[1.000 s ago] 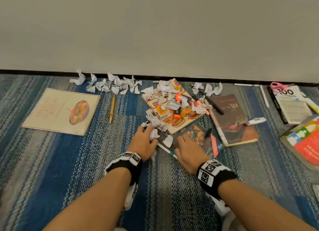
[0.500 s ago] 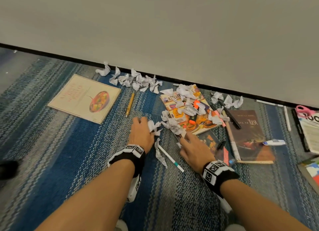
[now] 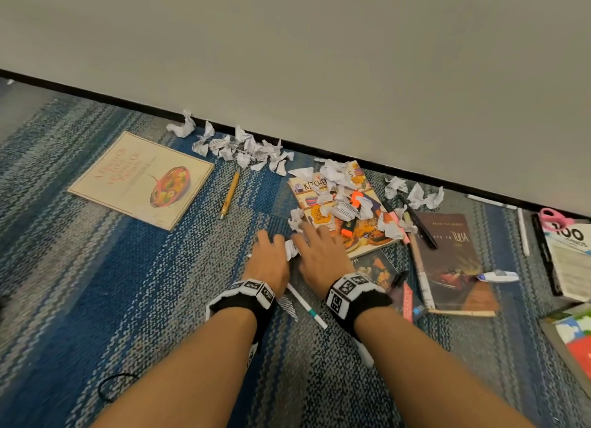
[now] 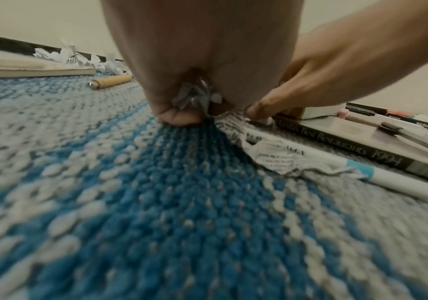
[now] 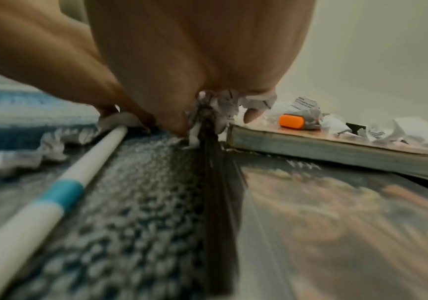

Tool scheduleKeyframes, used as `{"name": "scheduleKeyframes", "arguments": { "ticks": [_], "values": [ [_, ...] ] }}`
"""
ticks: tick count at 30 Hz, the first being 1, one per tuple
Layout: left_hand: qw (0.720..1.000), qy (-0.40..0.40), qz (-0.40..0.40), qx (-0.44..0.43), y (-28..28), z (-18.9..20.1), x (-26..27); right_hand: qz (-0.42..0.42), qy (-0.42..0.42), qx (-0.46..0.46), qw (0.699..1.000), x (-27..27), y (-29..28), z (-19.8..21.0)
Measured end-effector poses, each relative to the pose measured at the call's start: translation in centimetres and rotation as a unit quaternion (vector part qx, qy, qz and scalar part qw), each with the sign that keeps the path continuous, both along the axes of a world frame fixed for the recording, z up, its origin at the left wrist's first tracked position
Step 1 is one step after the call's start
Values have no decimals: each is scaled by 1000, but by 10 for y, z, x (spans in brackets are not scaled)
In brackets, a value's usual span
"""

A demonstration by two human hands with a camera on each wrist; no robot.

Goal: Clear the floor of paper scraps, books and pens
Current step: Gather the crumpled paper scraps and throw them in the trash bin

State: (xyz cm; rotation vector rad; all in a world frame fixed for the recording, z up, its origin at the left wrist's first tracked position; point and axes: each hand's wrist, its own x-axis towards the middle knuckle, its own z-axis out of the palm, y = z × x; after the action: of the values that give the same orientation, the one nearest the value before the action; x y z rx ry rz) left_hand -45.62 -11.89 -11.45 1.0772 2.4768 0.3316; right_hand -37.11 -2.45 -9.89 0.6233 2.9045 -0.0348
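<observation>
Both hands are down on the blue-grey carpet, side by side. My left hand [image 3: 268,258] cups crumpled paper scraps [image 4: 192,97] under its palm, thumb on the carpet. My right hand [image 3: 319,253] curls over more paper scraps [image 5: 223,105] at the near corner of the kitchen cookbook [image 3: 371,235]. One scrap [image 3: 291,248] shows between the hands. A white pen with a teal band [image 3: 307,306] lies under my wrists beside a torn printed strip [image 4: 272,150]. More scraps [image 3: 342,200] and an orange highlighter [image 3: 348,229] lie on the cookbook.
A beige cookbook [image 3: 140,178] and a wooden pen [image 3: 229,194] lie to the left, with scraps [image 3: 236,146] along the wall. To the right lie a dark book [image 3: 374,267], a brown book [image 3: 447,261], a black marker [image 3: 419,223], white pens [image 3: 523,232] and more books [image 3: 566,261].
My right hand has slid left off the dark book to meet the left hand, closing the scraps between them. The head view has swung left and tilted.
</observation>
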Motion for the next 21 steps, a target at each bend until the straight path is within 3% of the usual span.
{"name": "scheduleKeyframes", "arguments": {
  "ticks": [3,6,9,14,19,21],
  "values": [
    [1000,-10,10,12,-7,0,-2,9,36,18,999,7,1,-6],
    [1000,-12,16,10,-16,10,-7,19,105,-53,993,9,8,-8],
    [997,33,-71,7,-31,15,-6,-42,167,-114,978,15,14,4],
    [963,107,-231,-87,-58,6,3,-180,226,-117,950,33,35,15],
    [967,83,-221,-94,-50,1,2,-284,329,-107,894,48,60,20],
    [968,44,-231,-93,-43,6,-5,-307,327,-78,890,51,70,25]
  ]
}}
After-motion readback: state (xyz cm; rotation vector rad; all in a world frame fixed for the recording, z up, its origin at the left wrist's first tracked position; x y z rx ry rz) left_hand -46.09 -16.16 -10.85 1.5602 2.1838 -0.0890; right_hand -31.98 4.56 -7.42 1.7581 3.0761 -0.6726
